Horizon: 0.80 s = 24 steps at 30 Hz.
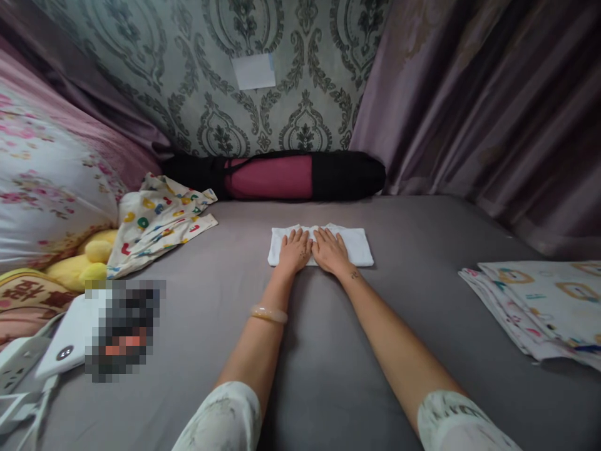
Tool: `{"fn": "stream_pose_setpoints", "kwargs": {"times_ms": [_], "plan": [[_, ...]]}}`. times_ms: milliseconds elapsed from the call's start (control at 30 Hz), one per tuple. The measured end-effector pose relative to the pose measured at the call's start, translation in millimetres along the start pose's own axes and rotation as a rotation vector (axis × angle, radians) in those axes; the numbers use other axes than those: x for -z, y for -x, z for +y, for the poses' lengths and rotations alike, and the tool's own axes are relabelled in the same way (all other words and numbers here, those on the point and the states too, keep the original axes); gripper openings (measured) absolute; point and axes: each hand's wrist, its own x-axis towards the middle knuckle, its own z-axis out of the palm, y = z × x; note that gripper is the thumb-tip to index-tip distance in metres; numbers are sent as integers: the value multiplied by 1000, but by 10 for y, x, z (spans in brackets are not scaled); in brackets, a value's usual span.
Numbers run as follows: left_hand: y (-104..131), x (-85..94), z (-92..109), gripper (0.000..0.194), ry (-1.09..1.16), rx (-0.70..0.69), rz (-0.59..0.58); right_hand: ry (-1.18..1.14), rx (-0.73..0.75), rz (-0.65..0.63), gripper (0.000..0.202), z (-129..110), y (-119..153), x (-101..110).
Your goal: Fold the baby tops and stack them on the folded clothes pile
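Observation:
A white folded cloth lies flat on the grey bed sheet, wider than it is deep. My left hand rests palm down on its left-middle part, fingers stretched forward. Beside it my right hand also lies flat on the cloth, the two thumbs close together. Neither hand grips anything. The middle of the cloth is partly hidden under my palms. A pale bangle sits on my left forearm.
Along the wall lies a long black and dark pink bag. Folded printed fabrics are at right. A patterned garment, a floral pillow, a white power bank with cables and a power strip are at left.

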Motion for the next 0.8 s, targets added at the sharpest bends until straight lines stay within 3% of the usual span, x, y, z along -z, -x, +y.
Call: {"fn": "stream_pose_setpoints", "kwargs": {"times_ms": [100, 233, 400, 633, 800], "plan": [[-4, 27, 6, 48, -2, -26, 26, -24, 9, -15, 52, 31, 0, 60], [0, 44, 0, 50, -91, -13, 123, -19, -38, 65, 52, 108, 5, 120], [5, -1, -60, 56, -217, 68, 5, -8, -86, 21, 52, 173, 27, 41], [-1, 20, -61, 57, -239, 34, 23, -28, -94, -15, 53, 191, 14, 32], [13, 57, -75, 59, -268, 109, 145, -12, -188, 50, 56, 252, 20, 94]]}}
